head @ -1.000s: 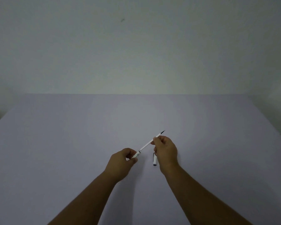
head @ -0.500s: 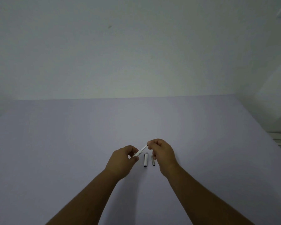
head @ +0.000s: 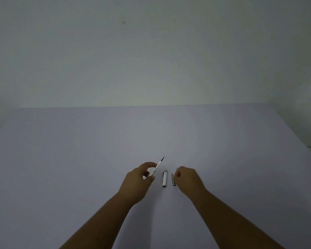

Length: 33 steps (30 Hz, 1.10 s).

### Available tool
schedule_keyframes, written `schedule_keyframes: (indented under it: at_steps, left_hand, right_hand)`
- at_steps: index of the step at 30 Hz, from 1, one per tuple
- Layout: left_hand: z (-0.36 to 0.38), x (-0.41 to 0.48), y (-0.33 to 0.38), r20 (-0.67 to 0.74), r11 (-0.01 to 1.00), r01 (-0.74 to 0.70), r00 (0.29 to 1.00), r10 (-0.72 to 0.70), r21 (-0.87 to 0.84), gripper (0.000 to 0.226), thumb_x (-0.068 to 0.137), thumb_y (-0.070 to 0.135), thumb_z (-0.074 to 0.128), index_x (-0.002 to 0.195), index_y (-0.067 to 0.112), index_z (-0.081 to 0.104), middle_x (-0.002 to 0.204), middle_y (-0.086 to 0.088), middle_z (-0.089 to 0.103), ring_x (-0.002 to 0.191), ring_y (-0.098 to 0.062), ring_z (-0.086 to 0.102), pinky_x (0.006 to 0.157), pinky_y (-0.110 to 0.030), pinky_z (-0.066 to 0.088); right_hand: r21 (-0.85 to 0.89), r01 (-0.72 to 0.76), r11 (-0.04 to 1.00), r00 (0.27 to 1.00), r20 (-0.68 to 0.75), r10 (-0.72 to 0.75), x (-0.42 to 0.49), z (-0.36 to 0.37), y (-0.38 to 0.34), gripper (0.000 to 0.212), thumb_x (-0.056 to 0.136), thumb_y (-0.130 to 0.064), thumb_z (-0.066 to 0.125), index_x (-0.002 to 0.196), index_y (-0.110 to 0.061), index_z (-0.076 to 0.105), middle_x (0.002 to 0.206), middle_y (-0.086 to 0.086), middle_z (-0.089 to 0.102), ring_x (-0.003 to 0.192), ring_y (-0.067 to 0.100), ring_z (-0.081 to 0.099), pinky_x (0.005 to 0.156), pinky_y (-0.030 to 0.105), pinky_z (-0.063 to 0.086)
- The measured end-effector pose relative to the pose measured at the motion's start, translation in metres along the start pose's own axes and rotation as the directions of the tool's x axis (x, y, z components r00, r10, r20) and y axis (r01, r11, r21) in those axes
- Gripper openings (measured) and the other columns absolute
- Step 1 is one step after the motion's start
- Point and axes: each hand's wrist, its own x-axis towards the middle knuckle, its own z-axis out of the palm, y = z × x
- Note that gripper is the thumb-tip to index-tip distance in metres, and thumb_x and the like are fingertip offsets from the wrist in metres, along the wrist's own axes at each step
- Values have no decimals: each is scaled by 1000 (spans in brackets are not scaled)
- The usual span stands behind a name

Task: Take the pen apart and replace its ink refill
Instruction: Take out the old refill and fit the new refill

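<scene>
Left hand (head: 139, 180): at about 7 o'clock from the table's middle, fingers curled and clamped on the white end of the pen section, thumb and forefinger pinching it
Pen section (head: 153, 171): white body held in the left fingers, tilted up toward 1 o'clock
Refill tip (head: 161, 160): thin stem with a dark point, sticking out of the white section and pointing away from the person toward 1 o'clock, clear of the table
Right hand (head: 188, 180): at about 5 o'clock from the table's middle, curled into a loose fist just beside the slim piece; a thin sliver shows at its fingertips, too blurred to say what it is or whether the fingers grip it
Barrel piece (head: 165, 178): short white tube with a grey far end, lying flat on the table between the two hands, long axis running 12 to 6 o'clock
Slim piece (head: 173, 179): narrow dark-grey part lying at 3 o'clock of the barrel piece, parallel to it, near but apart, close against the right hand's knuckles
Table (head: 79, 159): plain pale lilac surface under everything, meeting a bare wall (head: 151, 51) at 12 o'clock
</scene>
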Motion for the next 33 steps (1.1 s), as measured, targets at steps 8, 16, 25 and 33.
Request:
schedule_keyframes:
  at_steps: [8, 16, 25, 33]
  left_hand:
    - [-4, 0, -15, 14, 999, 39, 999, -40, 24, 28, 89, 26, 56, 108, 46, 54, 90, 6, 61, 81, -17, 65, 60, -17, 47]
    - [-8, 0, -13, 17, 998, 13, 1000, -14, 64, 28, 90, 26, 55, 111, 45, 54, 94, 3, 61, 79, -19, 65, 64, -23, 50]
    - [-11, -2, 10, 26, 993, -34, 999, 31, 114, 29, 91, 24, 53, 113, 43, 53, 93, 6, 58, 79, -17, 65, 60, -18, 48]
    - [-4, -3, 15, 35, 987, -59, 998, 55, 153, 28, 89, 26, 56, 106, 49, 52, 84, 16, 56, 75, -15, 65, 64, -24, 51]
  right_hand:
    - [-120, -29, 992, 997, -73, 21, 3, 29, -5, 17, 93, -21, 46, 101, -8, 53, 104, 11, 65, 93, 26, 62, 67, 29, 43]
    - [794, -90, 601, 992, 17, 127, -2, -11, -31, 12, 88, -27, 59, 82, -19, 67, 79, 3, 64, 68, 17, 55, 64, 31, 47]
    - [906, -13, 424, 1000, 22, -16, -24, -56, -44, 11, 87, -14, 62, 86, -22, 68, 87, 0, 69, 75, 16, 57, 64, 26, 46]
    - [848, 8, 530, 996, 40, -80, -31, -57, -35, 11, 84, -15, 65, 83, -25, 70, 84, -1, 70, 72, 13, 56, 64, 24, 47]
